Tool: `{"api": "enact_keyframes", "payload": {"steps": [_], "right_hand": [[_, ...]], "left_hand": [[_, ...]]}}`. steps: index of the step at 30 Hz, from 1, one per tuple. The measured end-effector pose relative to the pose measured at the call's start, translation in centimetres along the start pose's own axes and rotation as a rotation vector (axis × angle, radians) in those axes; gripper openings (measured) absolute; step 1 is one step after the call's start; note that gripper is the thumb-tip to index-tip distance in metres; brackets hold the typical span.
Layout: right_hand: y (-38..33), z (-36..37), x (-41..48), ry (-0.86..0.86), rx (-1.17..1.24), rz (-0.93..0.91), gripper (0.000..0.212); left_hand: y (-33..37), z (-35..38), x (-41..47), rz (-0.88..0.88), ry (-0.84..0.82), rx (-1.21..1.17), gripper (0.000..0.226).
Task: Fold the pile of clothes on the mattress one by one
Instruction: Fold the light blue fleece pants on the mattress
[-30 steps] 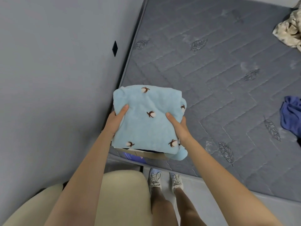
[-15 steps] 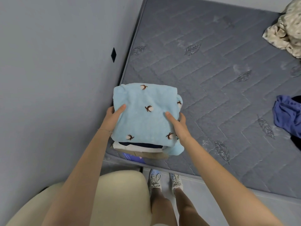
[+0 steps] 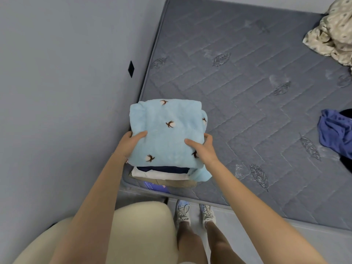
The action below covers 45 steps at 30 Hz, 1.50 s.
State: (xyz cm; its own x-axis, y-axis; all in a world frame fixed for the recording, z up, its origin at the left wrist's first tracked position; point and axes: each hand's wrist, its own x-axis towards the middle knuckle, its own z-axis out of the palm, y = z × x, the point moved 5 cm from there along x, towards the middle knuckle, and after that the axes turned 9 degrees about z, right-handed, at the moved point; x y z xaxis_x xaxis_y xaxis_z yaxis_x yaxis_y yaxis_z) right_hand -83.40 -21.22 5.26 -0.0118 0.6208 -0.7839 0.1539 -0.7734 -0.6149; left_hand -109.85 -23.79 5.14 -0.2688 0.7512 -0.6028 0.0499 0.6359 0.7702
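- L hand (image 3: 131, 143): gripping left edge of folded lt-blue garment (image 3: 167, 130); thumb flat on top, other fingers hidden under the fabric.
- R hand (image 3: 205, 149): gripping right edge of same garment; thumb on top, fingers wrapped round the side.
- Garment: fleecy, w/ small brown-and-white cotton-boll motifs; folded to a rough square, held between both hands on top of stack (image 3: 171, 177); one loose corner drooping at near right.
- Under it, only near edges showing: navy layer (image 3: 163, 169), then white layer (image 3: 144, 173), then tan layer (image 3: 177, 183) at bottom.
- Stack at near-left corner of grey quilted mattress (image 3: 247, 92), just beside wall (image 3: 57, 73).
- Purple label (image 3: 156, 186) on mattress edge right below stack; text too small to read.
- Black diamond mark (image 3: 131, 68) on wall, beyond the stack.
- Far right of mattress, well apart from stack: crumpled blue cloth (image 3: 335, 134), unfolded, w/ black cloth (image 3: 347, 116) touching it at frame edge.
- Top-right corner: cream patterned cloth (image 3: 333, 35), also crumpled.
- Near bottom: two pale sneakers (image 3: 182, 213) on floor (image 3: 193, 210), toes close to mattress edge.
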Motion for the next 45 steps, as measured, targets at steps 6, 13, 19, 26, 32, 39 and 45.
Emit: {"api": "enact_keyframes", "payload": {"steps": [6,13,19,26,32,39,45], "right_hand": [[1.8,-0.2,-1.1,-0.121,-0.098,0.138,0.068],[2.9,-0.1,-1.8,-0.169,-0.219,0.172,0.070],[4.0,0.2,-1.7,-0.078,-0.137,0.161,0.073],[3.7,0.6,-1.9,0.007,-0.076,0.096,0.092],[3.8,0.2,-1.6,0.041,-0.061,0.087,0.100],[1.2,-0.4,-2.4,0.111,-0.088,-0.083,0.107],[-2.4,-2.4,-3.4,0.307,-0.598,-0.360,0.084]], "left_hand": [[-1.2,-1.1,-2.0,-0.025,-0.078,0.030,0.014],[-2.4,-1.6,-3.4,-0.042,-0.134,0.025,0.026],[-1.8,-0.8,-3.4,0.052,-0.065,-0.111,0.045],[-3.5,-0.8,-2.5,0.037,0.050,-0.187,0.099],[-2.6,-0.2,-3.1,0.051,0.169,-0.195,0.076],[1.2,-1.2,-4.5,0.342,0.495,0.297,0.081],[5.8,2.6,-5.2,0.610,0.362,0.801,0.075]]}}
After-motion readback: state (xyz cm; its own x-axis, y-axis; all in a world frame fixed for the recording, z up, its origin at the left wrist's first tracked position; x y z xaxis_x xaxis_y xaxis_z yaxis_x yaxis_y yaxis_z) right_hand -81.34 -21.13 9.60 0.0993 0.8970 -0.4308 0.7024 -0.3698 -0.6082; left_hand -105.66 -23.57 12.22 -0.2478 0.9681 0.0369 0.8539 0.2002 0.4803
